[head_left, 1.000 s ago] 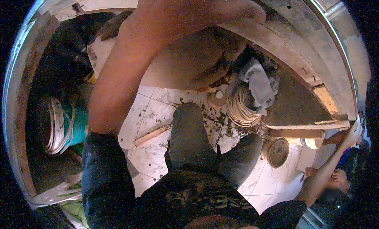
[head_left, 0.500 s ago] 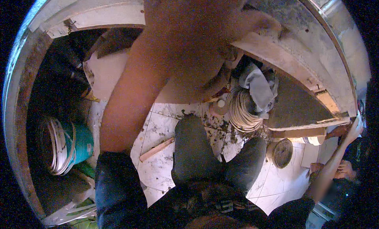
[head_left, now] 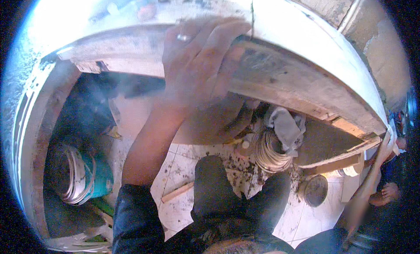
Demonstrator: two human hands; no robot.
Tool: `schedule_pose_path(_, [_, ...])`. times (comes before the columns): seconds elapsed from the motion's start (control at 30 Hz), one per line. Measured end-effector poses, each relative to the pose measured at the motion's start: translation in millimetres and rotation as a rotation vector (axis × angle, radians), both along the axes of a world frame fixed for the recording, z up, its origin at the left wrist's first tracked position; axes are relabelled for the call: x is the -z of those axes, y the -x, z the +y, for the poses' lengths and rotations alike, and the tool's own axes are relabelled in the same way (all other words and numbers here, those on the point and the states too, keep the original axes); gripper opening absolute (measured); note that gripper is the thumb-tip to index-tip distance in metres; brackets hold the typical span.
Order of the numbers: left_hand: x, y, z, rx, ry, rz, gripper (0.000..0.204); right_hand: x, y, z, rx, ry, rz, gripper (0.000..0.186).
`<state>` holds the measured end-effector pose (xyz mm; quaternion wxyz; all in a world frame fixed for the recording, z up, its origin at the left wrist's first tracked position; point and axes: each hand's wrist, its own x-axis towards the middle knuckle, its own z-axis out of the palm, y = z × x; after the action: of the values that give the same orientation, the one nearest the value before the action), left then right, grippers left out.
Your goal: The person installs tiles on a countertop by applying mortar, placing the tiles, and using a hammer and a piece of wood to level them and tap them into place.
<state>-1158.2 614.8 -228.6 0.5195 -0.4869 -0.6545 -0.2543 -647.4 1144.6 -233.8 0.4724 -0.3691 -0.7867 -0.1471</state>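
Observation:
My left hand (head_left: 197, 57), with a ring on one finger, reaches up from a dark sleeve. Its fingers curl over the front edge of a pale countertop (head_left: 297, 81) with a worn wooden frame underneath. My right arm stretches up along the right side to the countertop's right corner. There my right hand (head_left: 390, 133) is small and unclear, and its fingers cannot be made out. Below my left hand, a large rounded brownish object (head_left: 214, 125) sits under the counter, partly hidden by my forearm. Its kind is not clear.
A teal bucket (head_left: 101, 177) with coiled pale hose (head_left: 75, 175) stands at left. Stacked pale rings (head_left: 267, 153) and a grey cloth (head_left: 284, 127) lie right of centre. A round container (head_left: 316, 190) and wood strip (head_left: 177, 192) rest on dirty floor tiles. Another person's hand (head_left: 390, 191) is at far right.
The view has tipped up, showing the bright countertop. My left hand, earlier large and close under the frame, now lies over the front edge. The right arm stays at the corner.

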Motion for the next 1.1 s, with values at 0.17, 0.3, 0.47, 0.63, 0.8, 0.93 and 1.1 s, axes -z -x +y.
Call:
schedule_pose_path(0.17, [-6,-5,3,0.197,-0.040,-0.307,0.020,-14,50,-80,-0.030,0.047,0.057,0.043])
schedule_pose_path(0.3, [-32,3,-2,0.273,0.162,-0.316,0.023,-10,53,-82,-0.047,-0.028,0.055,0.035])
schedule_pose_path(0.47, [-65,5,-5,0.374,0.385,-0.657,0.029,-14,72,-109,-0.033,0.019,0.086,0.035])
schedule_pose_path(0.63, [-66,15,-9,0.445,0.462,-0.616,0.026,-26,70,-115,-0.044,-0.026,0.010,0.035])
schedule_pose_path(0.8, [-67,20,-1,0.383,0.512,-0.619,0.021,-49,71,-122,0.068,0.109,-0.125,0.043])
schedule_pose_path(0.93, [-78,12,1,0.398,0.539,-0.542,0.017,-63,73,-97,0.145,0.174,-0.282,0.046])
schedule_pose_path(1.1, [-69,31,1,0.503,0.464,-0.606,0.015,-72,77,-86,0.166,0.174,-0.348,0.046])
